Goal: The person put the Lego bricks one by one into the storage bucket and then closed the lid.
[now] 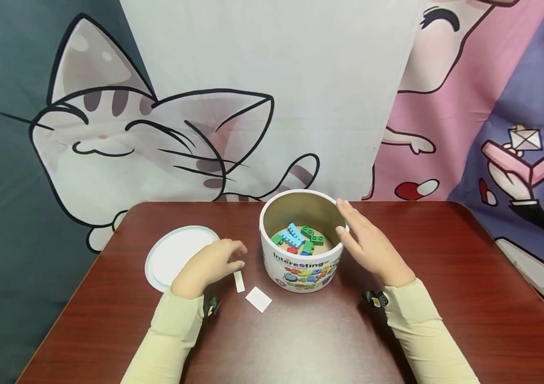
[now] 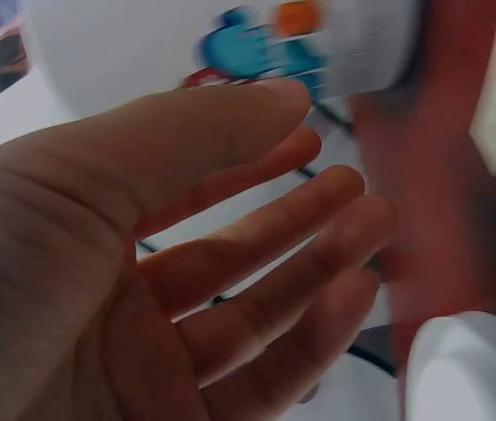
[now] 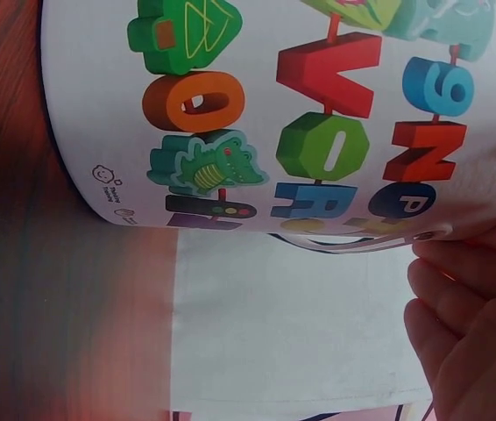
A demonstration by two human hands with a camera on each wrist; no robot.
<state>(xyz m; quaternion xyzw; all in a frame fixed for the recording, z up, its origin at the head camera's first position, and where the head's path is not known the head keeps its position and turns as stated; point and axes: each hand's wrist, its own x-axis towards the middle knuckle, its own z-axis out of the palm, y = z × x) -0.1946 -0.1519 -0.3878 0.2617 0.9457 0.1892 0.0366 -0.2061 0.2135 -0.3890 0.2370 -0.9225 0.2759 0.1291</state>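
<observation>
A white round bucket (image 1: 301,272) with colourful printing and the word "Interesting" stands upright on the table. Inside lie several toy building bricks (image 1: 301,238) in green, blue and red. My right hand (image 1: 373,248) is at the bucket's right rim, fingers fairly straight; its fingertips reach the upper edge near a white handle (image 3: 353,242) in the right wrist view. My left hand (image 1: 212,264) hovers between a white round lid (image 1: 176,256) and the bucket, its fingers loosely bent. Nothing lies between the thumb and fingers of that hand (image 2: 230,289) in the left wrist view.
On the reddish-brown table (image 1: 320,341), a white square card (image 1: 258,300) and a narrow white strip (image 1: 239,281) lie in front of the bucket. The left hand partly hides the strip and the lid. A cartoon-printed cloth (image 1: 296,96) hangs behind the table.
</observation>
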